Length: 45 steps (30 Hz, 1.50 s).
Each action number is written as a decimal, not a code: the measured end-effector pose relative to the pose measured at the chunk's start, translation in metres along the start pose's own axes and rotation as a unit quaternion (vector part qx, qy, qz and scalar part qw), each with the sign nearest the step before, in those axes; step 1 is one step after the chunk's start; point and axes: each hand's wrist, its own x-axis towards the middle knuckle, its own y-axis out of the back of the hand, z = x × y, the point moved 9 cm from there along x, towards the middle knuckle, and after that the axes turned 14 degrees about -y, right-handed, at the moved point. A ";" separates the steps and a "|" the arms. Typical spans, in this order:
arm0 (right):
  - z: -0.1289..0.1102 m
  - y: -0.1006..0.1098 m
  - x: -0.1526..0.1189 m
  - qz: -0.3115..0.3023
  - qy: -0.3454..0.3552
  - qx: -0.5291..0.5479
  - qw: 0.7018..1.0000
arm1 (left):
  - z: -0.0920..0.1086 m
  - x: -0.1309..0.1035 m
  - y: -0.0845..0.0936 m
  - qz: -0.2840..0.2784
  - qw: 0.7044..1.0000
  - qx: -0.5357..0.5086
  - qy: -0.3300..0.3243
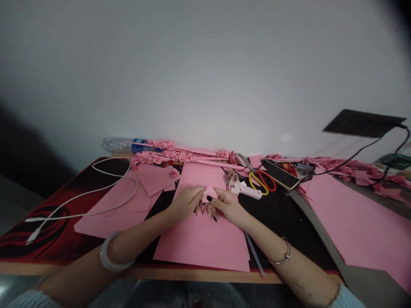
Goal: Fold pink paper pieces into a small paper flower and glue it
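A small piece of pink paper (pixel 209 193) is held up between both hands, above a stack of large pink sheets (pixel 201 244) in the middle of the desk. My left hand (pixel 187 203) pinches its left side with thumb and fingers. My right hand (pixel 228 206) grips the right side, its dark-nailed thumb lying across the front of the paper. The other fingertips of both hands curl below it. Just beyond my right hand lie a white glue gun (pixel 245 189) and scissors with yellow and red handles (pixel 263 182).
Paper flowers on stems (pixel 183 156) and a plastic bottle (pixel 120 145) lie along the wall. A white cable (pixel 93 212) loops over pink sheets at left. At right are a phone-like device (pixel 281 174) and more pink sheets (pixel 356 222). A pen (pixel 255 256) crosses the front edge.
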 end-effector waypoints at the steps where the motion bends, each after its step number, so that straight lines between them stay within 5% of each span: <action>1: 0.000 0.000 0.000 -0.002 0.001 0.000 1.000 | 0.000 0.000 0.000 0.001 1.000 0.000 0.001; 20: -0.002 0.012 0.001 0.036 0.030 0.008 0.999 | -0.013 0.002 -0.006 -0.007 0.990 -0.137 0.015; 33: -0.006 0.010 -0.002 0.043 0.028 -0.011 0.999 | -0.008 0.003 -0.003 -0.020 0.992 -0.124 -0.005; 45: 0.006 0.001 -0.004 0.053 -0.017 -0.134 0.989 | -0.006 0.001 0.001 -0.012 1.000 -0.009 0.009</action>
